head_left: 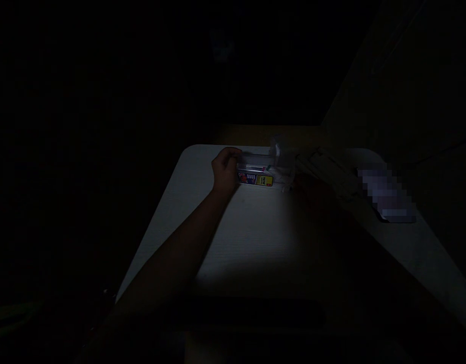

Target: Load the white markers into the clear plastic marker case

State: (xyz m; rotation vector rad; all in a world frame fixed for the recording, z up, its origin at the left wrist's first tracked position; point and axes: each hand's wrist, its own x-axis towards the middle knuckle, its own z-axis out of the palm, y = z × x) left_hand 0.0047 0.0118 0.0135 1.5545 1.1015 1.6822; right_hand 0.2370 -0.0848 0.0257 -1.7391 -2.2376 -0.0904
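Observation:
A clear plastic box with a blue and yellow label on its front lies near the far edge of the pale table. Round the left end of this box my left hand is closed. A transparent piece sticks up at the box's right part; whether it is a lid I cannot tell. Small pink and green bits show inside the box. Deep shadow covers my right hand, which is close to the box's right end. Its fingers, and anything in them, are lost in the dark.
The white wood-grain table has rounded far corners. A crumpled-looking dark thing lies right of the box. Farther right is a flat, blurred-out rectangular object, like a phone. Beyond the table nearly everything is black.

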